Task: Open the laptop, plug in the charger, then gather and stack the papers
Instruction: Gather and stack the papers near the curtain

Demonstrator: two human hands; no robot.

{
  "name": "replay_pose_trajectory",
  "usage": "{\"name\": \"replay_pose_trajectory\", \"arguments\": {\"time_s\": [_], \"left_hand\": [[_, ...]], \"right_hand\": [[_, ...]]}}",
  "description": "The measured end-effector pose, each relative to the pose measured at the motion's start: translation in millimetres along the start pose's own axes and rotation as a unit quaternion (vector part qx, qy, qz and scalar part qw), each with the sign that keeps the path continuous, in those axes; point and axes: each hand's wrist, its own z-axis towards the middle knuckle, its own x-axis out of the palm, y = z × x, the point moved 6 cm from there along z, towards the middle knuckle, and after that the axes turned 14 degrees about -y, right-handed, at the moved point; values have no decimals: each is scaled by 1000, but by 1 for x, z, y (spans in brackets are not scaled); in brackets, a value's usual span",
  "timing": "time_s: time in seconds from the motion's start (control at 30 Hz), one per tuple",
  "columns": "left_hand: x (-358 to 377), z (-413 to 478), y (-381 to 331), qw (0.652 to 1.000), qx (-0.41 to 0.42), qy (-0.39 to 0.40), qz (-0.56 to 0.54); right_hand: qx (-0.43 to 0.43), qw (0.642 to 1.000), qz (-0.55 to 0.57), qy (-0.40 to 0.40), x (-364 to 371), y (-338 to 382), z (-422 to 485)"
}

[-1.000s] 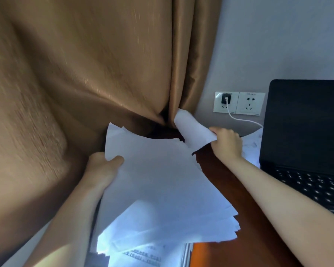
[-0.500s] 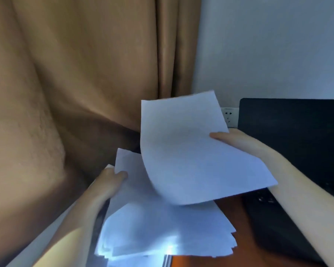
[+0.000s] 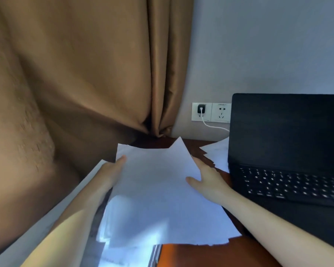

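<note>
Papers (image 3: 158, 189) lie stacked on the desk (image 3: 210, 253) beside the open laptop (image 3: 285, 143); left hand (image 3: 110, 172) pinches one edge, thumb on top; right hand (image 3: 208, 182) presses the other, fingers straight and apart, likely squaring them.

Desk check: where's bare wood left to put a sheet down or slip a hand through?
Free: a near patch of desk, bordered by the front edge of the paper stack and the right forearm; a narrow strip at the back between stack and curtain. Crowded: loose sheets fill the gap between the right hand and the laptop.
</note>
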Motion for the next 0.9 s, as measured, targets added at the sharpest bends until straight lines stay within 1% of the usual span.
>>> {"name": "replay_pose_trajectory", "arguments": {"time_s": [0.1,0.17,0.23,0.33,0.4,0.5,0.53,0.63,0.8,0.9], "left_hand": [[7,-8,2,999,23,47,-11],[12,-13,0,997,58,59,-1],[14,-14,-6,995,93,44,-5],[12,-11,-8,994,107,12,-29],[9,-7,-6,993,105,-7,-46],[0,2,-3,991,110,-41,-59],[-1,4,-3,990,111,-49,-66],[-2,4,-5,990,103,-53,-82],[-1,3,-3,990,87,-47,-99],[1,-1,-3,991,81,-44,-100]], "right_hand": [[-35,998,-36,-31,0,4,-2],[-46,997,-60,-30,2,2,2],[-54,987,-148,-33,1,-3,9],[-72,944,-316,-62,-13,-13,26],[-69,916,-392,-43,-21,-23,40],[8,912,-408,28,-29,-38,56],[22,906,-420,41,-31,-39,62],[29,880,-468,71,-32,-33,82],[36,855,-507,100,-24,-35,113],[57,851,-510,106,-19,-46,126]]}}
